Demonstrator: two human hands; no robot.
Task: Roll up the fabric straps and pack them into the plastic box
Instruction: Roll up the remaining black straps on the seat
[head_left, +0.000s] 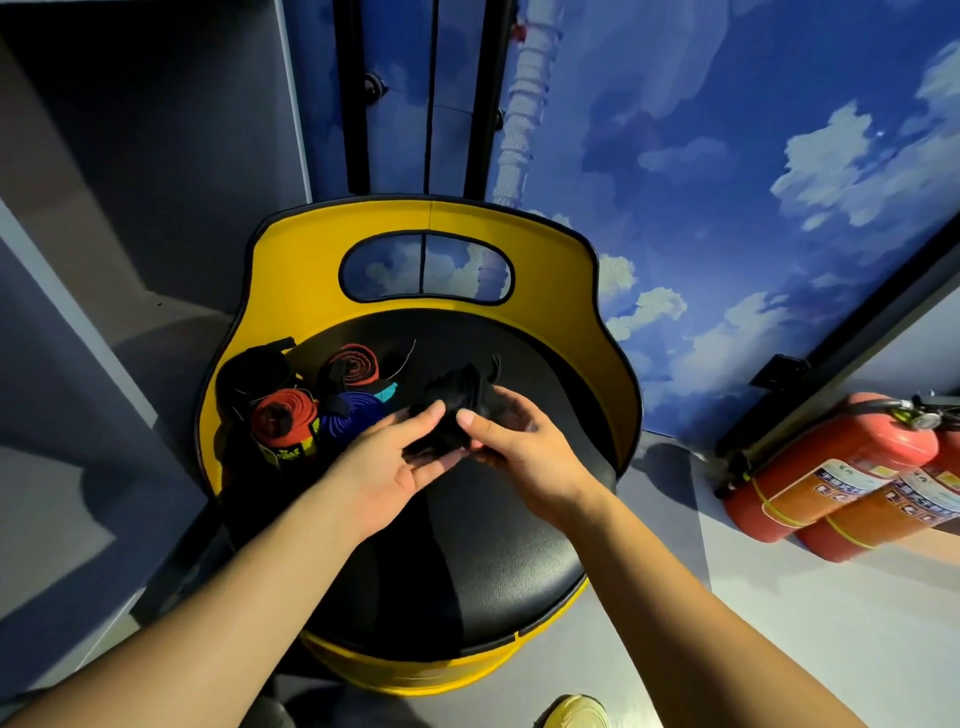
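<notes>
head view: both hands meet over the black seat of a yellow-backed chair. the left hand cups a black fabric strap from below while the right hand pinches it from the side, likely to keep the coil tight as it winds. finished rolls, a red one, a blue one and another red one, sit bunched at the seat's left edge, within reach. no plastic box is visible.

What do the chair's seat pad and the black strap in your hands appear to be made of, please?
Seat pad: probably vinyl or leather, black, smooth, with a soft sheen.
Black strap: woven fabric, matte; it folds limply, with loose threads at its top edge.
</notes>
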